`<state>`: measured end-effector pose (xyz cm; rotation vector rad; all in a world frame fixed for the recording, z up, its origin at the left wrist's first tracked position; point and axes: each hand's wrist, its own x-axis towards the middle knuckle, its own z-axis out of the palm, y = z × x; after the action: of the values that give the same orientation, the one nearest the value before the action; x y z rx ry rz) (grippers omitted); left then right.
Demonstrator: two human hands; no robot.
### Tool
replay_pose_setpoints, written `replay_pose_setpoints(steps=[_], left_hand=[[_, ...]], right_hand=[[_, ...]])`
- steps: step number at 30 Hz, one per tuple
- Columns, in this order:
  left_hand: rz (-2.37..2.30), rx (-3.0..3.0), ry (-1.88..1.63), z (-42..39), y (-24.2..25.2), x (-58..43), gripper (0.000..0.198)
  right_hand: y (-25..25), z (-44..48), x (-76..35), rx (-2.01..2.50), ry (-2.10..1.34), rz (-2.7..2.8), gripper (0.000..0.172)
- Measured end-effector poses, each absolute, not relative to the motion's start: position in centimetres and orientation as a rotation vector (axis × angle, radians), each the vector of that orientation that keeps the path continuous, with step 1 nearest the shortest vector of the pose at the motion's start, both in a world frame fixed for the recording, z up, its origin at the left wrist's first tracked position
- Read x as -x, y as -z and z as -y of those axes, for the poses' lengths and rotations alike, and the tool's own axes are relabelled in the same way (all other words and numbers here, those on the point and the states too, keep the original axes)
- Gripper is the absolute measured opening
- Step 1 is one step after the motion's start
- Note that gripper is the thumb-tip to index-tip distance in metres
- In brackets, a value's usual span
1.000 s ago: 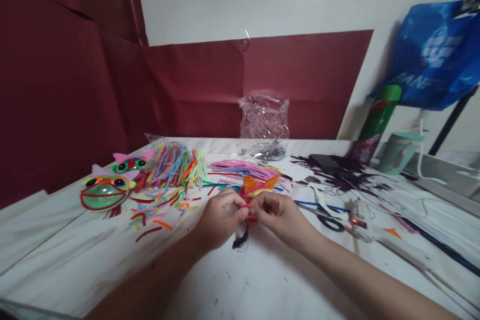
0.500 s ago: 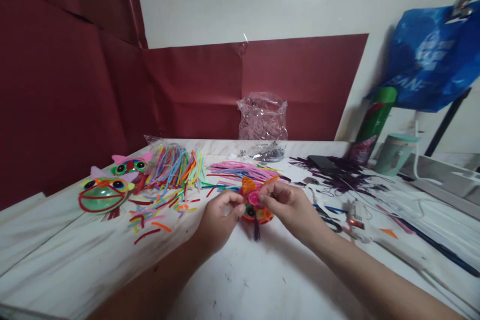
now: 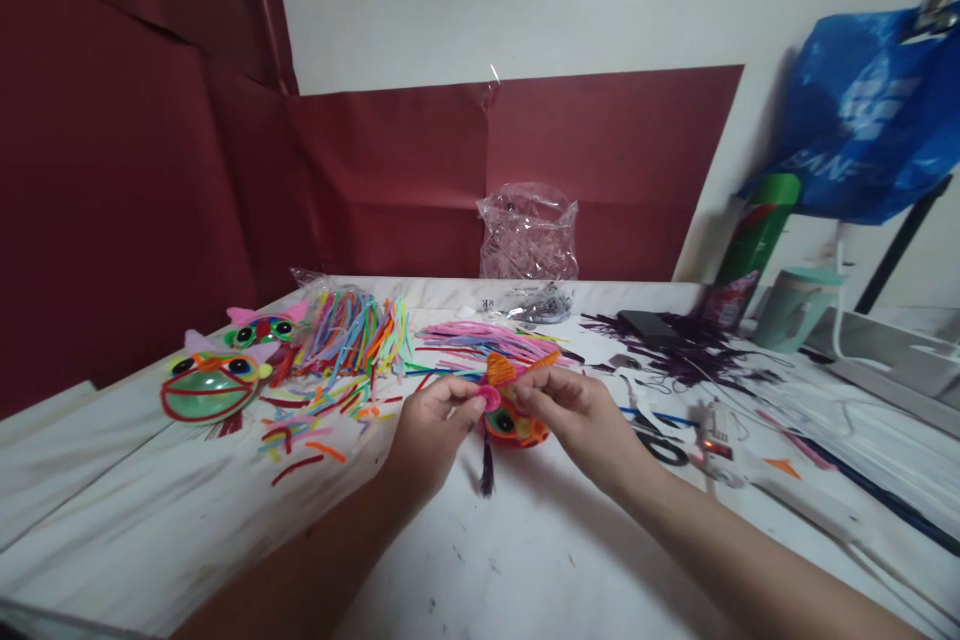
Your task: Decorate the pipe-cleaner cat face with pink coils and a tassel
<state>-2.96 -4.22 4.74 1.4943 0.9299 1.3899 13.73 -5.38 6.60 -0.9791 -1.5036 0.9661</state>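
Observation:
My left hand pinches a small pink coiled disc against a little orange craft face with orange ears, a dark eye and a dark tassel hanging below. My right hand grips the same craft face from the right, fingers closed on its upper edge. Both hands hover just above the white table, close together at the middle.
Two finished pipe-cleaner faces lie at the left, beside heaps of coloured pipe-cleaner pieces. Scissors and a glue gun lie right of my hands. A clear bag, purple strands, a green can and a cup stand behind.
The craft face has been turned so its eye side shows. The pink disc has shifted from the right fingers to the left fingertips, and the tassel now hangs further left.

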Motion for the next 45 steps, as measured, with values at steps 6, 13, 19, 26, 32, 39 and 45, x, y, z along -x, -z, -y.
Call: replay_pose_setpoints(steps=[6, 13, 19, 26, 32, 39, 45], left_hand=[[-0.921, -1.437, -1.485, 3.5, -5.0, 3.3, 0.007], [-0.980, -1.360, -1.507, 3.2, -5.6, 3.7, 0.010], [-1.027, -1.377, -1.535, 3.0, -5.8, 4.0, 0.011], [-0.977, -1.375, -1.553, 2.3, -5.0, 4.2, 0.011], [-1.058, -1.377, -1.560, 2.5, -5.6, 4.0, 0.016], [-1.210, -1.364, -1.529, 2.8, -6.5, 3.9, 0.022], [-1.296, -1.362, -1.482, 3.1, -6.9, 3.9, 0.018]], right_hand=[[-6.2, 4.7, -13.9, 0.964, -1.001, 1.452, 0.028], [-8.4, 5.6, -15.2, 0.977, -0.849, 1.457, 0.026], [-10.3, 6.4, -18.4, 1.126, -0.524, 1.502, 0.023], [-6.4, 5.1, -23.8, 1.378, -0.345, 1.577, 0.028], [-3.3, 4.1, -28.2, 1.633, 0.000, 1.696, 0.027], [-3.7, 4.3, -31.6, 1.864, 0.168, 1.646, 0.022], [-4.3, 6.1, -35.6, 2.213, 0.298, 1.402, 0.030]])
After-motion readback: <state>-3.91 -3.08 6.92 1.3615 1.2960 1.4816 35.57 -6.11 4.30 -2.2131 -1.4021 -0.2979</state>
